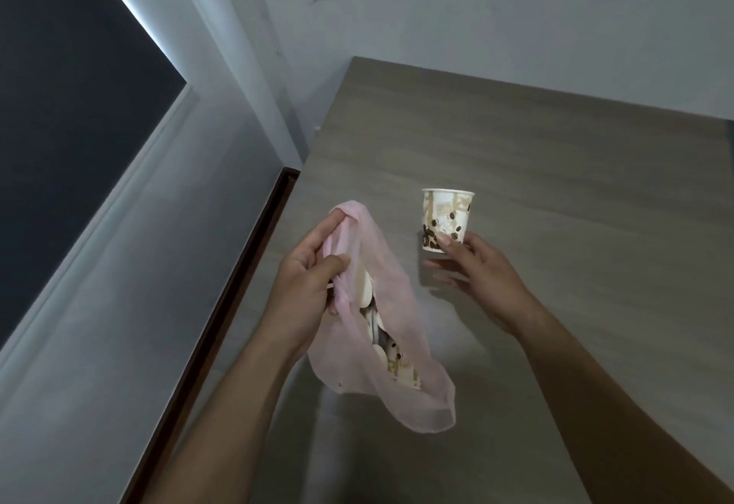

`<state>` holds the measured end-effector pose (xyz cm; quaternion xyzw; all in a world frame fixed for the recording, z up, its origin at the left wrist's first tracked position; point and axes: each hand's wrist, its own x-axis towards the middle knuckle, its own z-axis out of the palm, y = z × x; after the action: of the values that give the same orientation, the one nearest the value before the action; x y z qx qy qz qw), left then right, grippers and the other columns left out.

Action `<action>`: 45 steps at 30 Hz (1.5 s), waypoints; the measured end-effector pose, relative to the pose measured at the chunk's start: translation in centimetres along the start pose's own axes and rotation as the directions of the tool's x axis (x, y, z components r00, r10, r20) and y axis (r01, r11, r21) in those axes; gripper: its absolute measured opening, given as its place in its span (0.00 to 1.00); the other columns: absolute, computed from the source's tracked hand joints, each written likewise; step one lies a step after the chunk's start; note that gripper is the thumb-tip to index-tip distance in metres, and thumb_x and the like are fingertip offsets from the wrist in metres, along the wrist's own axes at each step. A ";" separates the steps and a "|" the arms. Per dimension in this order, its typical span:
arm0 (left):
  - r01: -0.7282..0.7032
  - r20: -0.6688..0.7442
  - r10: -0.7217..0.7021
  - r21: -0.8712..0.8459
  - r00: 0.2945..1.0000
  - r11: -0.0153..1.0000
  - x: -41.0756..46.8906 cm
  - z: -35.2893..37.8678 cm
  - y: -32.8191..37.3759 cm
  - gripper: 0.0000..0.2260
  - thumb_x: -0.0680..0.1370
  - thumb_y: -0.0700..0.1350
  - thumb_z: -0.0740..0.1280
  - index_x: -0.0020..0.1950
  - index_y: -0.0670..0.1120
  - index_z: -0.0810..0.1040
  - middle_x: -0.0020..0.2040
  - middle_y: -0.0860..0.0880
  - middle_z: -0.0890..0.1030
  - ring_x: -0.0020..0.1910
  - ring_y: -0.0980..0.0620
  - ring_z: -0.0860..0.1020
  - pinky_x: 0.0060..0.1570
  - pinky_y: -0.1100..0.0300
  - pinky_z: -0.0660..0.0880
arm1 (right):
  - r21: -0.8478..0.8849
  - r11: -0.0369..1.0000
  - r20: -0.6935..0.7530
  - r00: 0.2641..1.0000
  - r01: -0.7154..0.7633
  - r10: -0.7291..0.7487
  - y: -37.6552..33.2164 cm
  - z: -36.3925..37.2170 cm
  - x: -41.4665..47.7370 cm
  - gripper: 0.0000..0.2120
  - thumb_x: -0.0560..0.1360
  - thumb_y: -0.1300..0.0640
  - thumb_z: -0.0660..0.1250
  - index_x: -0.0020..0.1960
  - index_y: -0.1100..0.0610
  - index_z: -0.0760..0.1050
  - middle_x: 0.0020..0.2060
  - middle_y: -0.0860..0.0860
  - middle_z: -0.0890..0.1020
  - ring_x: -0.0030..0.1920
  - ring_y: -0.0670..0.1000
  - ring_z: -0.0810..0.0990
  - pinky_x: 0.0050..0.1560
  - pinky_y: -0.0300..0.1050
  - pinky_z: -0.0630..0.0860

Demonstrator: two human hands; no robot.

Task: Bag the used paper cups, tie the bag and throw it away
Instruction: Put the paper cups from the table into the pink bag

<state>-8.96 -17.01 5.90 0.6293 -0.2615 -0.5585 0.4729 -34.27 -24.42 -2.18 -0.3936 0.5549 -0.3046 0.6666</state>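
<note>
**One cup in the fingers, the rest already in the bag**

One paper cup (447, 220) stands upright above the wooden table (556, 154), pinched low on its side by the right hand (474, 279). The thumb and the first fingertips (445, 242) press the cup's lower wall near its base, just below the coffee-bean print; the remaining fingers are spread loosely underneath and touch nothing that can be made out. Whether the cup's base still rests on the table or is lifted clear of it cannot be told from this view.

Left of the cup, and apart from it, the left hand (313, 281) is closed around the gathered rim of a thin pink plastic bag (391, 329). The fingers curl over a bunched handle strip, with the thumb laid across it, so that this side of the bag's mouth is clamped tight while the far side hangs slack and gapes open toward the cup. The bag droops from the hand down toward the near edge of the table, beside the table's left edge.

Inside the bag, several used cups (381, 329) lie tipped on their sides, pale rims and printed walls showing through the opening and the thin plastic.

The table sits against a pale wall (516, 19), which runs behind the cup.
</note>
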 end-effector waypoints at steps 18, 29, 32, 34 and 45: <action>-0.103 0.236 0.106 -0.026 0.966 0.994 -12.5 -0.3 2.8 0.29 0.79 0.33 0.63 0.75 0.56 0.82 0.45 0.37 0.82 0.32 0.52 0.72 0.31 0.60 0.71 | -0.703 0.648 0.368 0.930 0.293 -0.021 6.9 9.7 -15.0 0.09 0.81 0.53 0.67 0.60 0.53 0.79 0.56 0.47 0.86 0.58 0.56 0.85 0.64 0.65 0.81; -0.171 0.297 0.141 0.075 0.944 0.982 -18.1 -1.3 3.4 0.28 0.76 0.36 0.61 0.68 0.59 0.87 0.62 0.51 0.89 0.54 0.42 0.77 0.52 0.43 0.75 | -0.824 0.564 0.007 0.997 0.050 -0.078 2.3 6.4 -23.1 0.30 0.87 0.44 0.62 0.85 0.56 0.63 0.76 0.53 0.78 0.76 0.56 0.76 0.71 0.46 0.72; -0.171 0.302 0.123 0.140 0.945 0.975 -18.9 -2.4 3.1 0.28 0.80 0.33 0.58 0.64 0.57 0.89 0.53 0.49 0.91 0.47 0.44 0.77 0.47 0.48 0.75 | -0.909 0.364 -0.174 0.978 -0.204 0.113 3.8 4.2 -24.3 0.32 0.84 0.42 0.63 0.82 0.57 0.65 0.74 0.55 0.80 0.73 0.60 0.79 0.72 0.54 0.75; -0.188 0.285 0.122 0.215 0.951 0.958 -18.9 -3.2 2.5 0.26 0.82 0.34 0.58 0.62 0.58 0.90 0.36 0.49 0.85 0.33 0.48 0.71 0.35 0.58 0.68 | -0.935 0.225 -0.238 0.955 -0.275 0.178 4.3 3.2 -25.4 0.29 0.82 0.40 0.65 0.78 0.53 0.71 0.72 0.53 0.82 0.71 0.59 0.80 0.72 0.58 0.76; -0.439 0.181 0.479 0.743 0.859 0.506 -16.9 -8.0 -1.1 0.24 0.68 0.26 0.59 0.29 0.52 0.85 0.56 0.52 0.89 0.56 0.50 0.85 0.59 0.51 0.82 | -0.926 -0.255 -0.307 0.948 -0.277 0.085 4.4 -0.5 -29.7 0.21 0.83 0.55 0.64 0.76 0.50 0.77 0.72 0.48 0.82 0.71 0.53 0.81 0.67 0.51 0.77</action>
<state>-5.60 0.34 12.08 0.6890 -0.6171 -0.2341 0.2995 -40.83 2.69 8.84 -0.6561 0.6738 0.3218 0.1098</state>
